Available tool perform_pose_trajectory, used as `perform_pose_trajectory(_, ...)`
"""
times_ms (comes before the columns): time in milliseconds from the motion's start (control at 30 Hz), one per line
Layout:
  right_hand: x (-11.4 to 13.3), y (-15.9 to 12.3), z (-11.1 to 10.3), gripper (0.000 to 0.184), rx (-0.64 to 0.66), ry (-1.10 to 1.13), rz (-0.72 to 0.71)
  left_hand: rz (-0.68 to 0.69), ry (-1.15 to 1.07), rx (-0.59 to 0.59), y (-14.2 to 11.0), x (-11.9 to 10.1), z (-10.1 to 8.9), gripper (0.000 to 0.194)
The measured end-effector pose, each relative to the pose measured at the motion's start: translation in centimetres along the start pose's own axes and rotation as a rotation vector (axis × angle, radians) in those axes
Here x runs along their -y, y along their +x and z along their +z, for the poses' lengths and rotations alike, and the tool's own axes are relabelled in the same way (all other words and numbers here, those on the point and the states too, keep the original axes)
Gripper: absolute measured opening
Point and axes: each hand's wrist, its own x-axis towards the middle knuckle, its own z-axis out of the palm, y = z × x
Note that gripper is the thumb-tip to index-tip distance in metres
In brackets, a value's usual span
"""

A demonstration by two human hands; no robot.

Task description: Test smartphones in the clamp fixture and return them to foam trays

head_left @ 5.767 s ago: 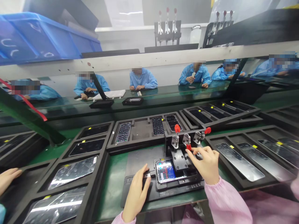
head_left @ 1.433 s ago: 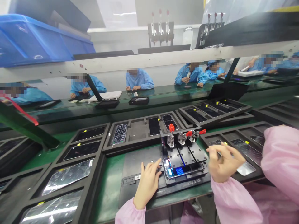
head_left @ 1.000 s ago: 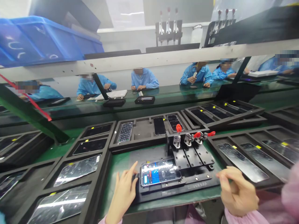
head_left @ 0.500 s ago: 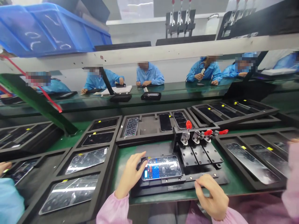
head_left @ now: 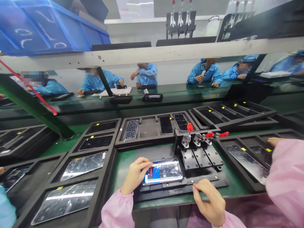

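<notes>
A phone [head_left: 163, 172] with a lit screen showing blue and red blocks lies flat in a black fixture [head_left: 171, 191]. My left hand [head_left: 136, 175] is at the phone's upper left corner, thumb and fingertips pressed together over the screen edge; whatever they pinch is hidden. My right hand [head_left: 210, 202] hovers by the fixture's front edge, fingers curled in and thumb against the forefinger, nothing visible in it. Behind the phone, on the fixture's right side, stand toggle clamps [head_left: 197, 139] with red handles.
Foam trays of phones flank the fixture, left [head_left: 99, 164] and right [head_left: 234, 177]. Another tray [head_left: 147, 126] lies behind. A co-worker's pink sleeve [head_left: 287, 177] reaches over the right tray. A blue sleeve [head_left: 7, 205] shows at lower left. A white shelf beam [head_left: 133, 49] crosses above.
My left fingers have closed from a spread pose into a pinch at the phone's corner, covering a yellow tab. The neighbour's pink sleeve has come further in over the right tray.
</notes>
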Motion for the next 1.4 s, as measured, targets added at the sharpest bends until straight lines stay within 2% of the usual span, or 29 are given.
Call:
perform_pose_trajectory(233,0.3,0.0,0.6,0.031,0.047,-0.045,0.040,0.000,-0.109,-0.047,-1.0,0.6,-0.3,0.017)
perform_pose_trajectory(367,0.0,-0.3,1.5,0.045,0.165,-0.131,0.123,-0.022,-0.135,-0.069,-1.2,0.8,-0.4,0.018)
perform_pose_trajectory(433,0.0,-0.3,2.0,0.041,0.222,-0.157,0.147,-0.036,-0.139,-0.080,-1.2,0.9,-0.4,0.019)
perform_pose_trajectory(567,1.3,0.5,3.0,0.016,0.252,-0.112,0.158,-0.064,-0.134,-0.107,-1.2,0.8,-0.3,0.019)
perform_pose_trajectory(633,2.3,1.1,3.7,0.013,0.243,-0.063,0.158,-0.084,-0.113,-0.147,-1.4,0.8,-0.2,0.015)
perform_pose_trajectory(700,3.3,1.7,4.5,0.012,0.219,-0.015,0.148,-0.132,-0.069,-0.222,-1.7,0.7,-0.2,0.021)
perform_pose_trajectory(767,4.0,2.1,5.4,0.012,0.190,0.025,0.134,-0.207,-0.030,-0.308,-2.3,0.6,-0.2,0.027)
perform_pose_trajectory(833,4.4,2.3,6.2,0.012,0.170,0.043,0.127,-0.300,-0.035,-0.339,-2.8,0.6,-0.1,0.026)
perform_pose_trajectory(967,4.5,2.4,6.8,0.011,0.153,0.051,0.131,-0.409,-0.096,-0.261,-3.8,0.4,0.2,0.020)
perform_pose_trajectory(1167,4.4,2.7,6.4,0.013,0.141,0.037,0.097,-0.404,-0.079,-0.265,-4.1,-0.6,1.0,0.019)
perform_pose_trajectory(1333,4.2,2.5,6.2,0.013,0.157,0.016,0.097,-0.364,-0.048,-0.226,-4.2,-1.3,0.9,0.040)
perform_pose_trajectory(1400,4.2,2.5,6.3,0.012,0.159,0.011,0.093,-0.362,-0.039,-0.210,-4.2,-1.4,0.8,0.043)
